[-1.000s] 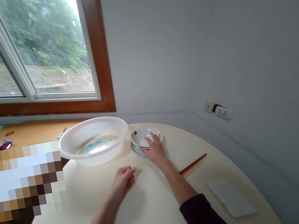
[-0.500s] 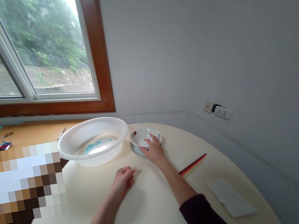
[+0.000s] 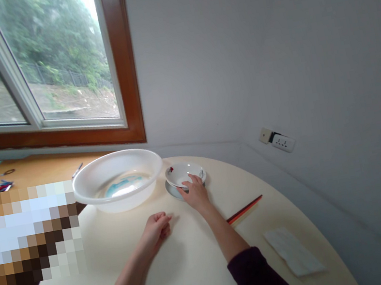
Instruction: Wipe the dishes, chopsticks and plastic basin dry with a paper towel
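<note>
My right hand (image 3: pixel 196 194) is at the near edge of a white bowl (image 3: pixel 180 173) with small red and dark marks inside. Its fingers are spread, the tips over the near rim; whether they press on it is hard to tell. Under the bowl, a greyish-white dish (image 3: pixel 173 192) shows at the lower left. Curled and closed, my left hand (image 3: pixel 158 229) rests on the cream table (image 3: pixel 198 269) nearer to me, with nothing visible in it. To its upper left stands a large translucent white basin (image 3: pixel 122 201), with a blue pattern at its bottom.
Dark red and orange chopsticks (image 3: pixel 244 210) lie to the right of my right forearm. Closer to me is a folded white cloth or tissue (image 3: pixel 294 252). A wooden ledge (image 3: pixel 40 166) with pens runs under the window. A wall socket (image 3: pixel 283 143) is at the right.
My right hand's fingers have drawn back slightly toward the bowl's near rim and loosened. The bowl has stayed put on the dish. My left hand has not moved.
</note>
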The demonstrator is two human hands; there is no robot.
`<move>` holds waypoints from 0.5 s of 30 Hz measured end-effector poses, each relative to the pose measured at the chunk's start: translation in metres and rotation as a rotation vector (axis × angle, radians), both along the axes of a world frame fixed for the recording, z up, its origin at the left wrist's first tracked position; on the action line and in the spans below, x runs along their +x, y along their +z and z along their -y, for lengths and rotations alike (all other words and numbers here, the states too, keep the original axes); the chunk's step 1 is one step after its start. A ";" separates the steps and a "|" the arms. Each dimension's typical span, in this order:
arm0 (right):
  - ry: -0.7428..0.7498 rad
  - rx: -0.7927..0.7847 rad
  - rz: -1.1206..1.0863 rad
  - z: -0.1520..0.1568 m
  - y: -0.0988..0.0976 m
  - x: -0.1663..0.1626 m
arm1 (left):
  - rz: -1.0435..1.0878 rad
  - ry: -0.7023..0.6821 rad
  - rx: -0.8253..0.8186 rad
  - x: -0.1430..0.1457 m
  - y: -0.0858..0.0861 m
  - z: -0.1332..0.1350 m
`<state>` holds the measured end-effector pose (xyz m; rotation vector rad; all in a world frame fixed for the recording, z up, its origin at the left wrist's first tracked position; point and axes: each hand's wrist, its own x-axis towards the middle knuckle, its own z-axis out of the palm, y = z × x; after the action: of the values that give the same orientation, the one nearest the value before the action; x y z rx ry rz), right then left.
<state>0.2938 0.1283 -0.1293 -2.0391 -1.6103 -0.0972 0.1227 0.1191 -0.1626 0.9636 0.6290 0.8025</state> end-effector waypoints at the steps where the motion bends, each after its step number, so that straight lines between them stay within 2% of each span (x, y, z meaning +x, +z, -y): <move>1: 0.001 -0.002 0.000 0.000 0.001 0.000 | 0.001 -0.001 -0.002 0.000 0.000 0.000; 15: -0.006 0.019 0.010 -0.001 -0.002 -0.001 | -0.005 0.009 -0.019 0.001 0.004 0.001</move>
<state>0.2933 0.1292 -0.1312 -2.0325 -1.6033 -0.1238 0.1235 0.1184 -0.1586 0.9465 0.6444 0.8017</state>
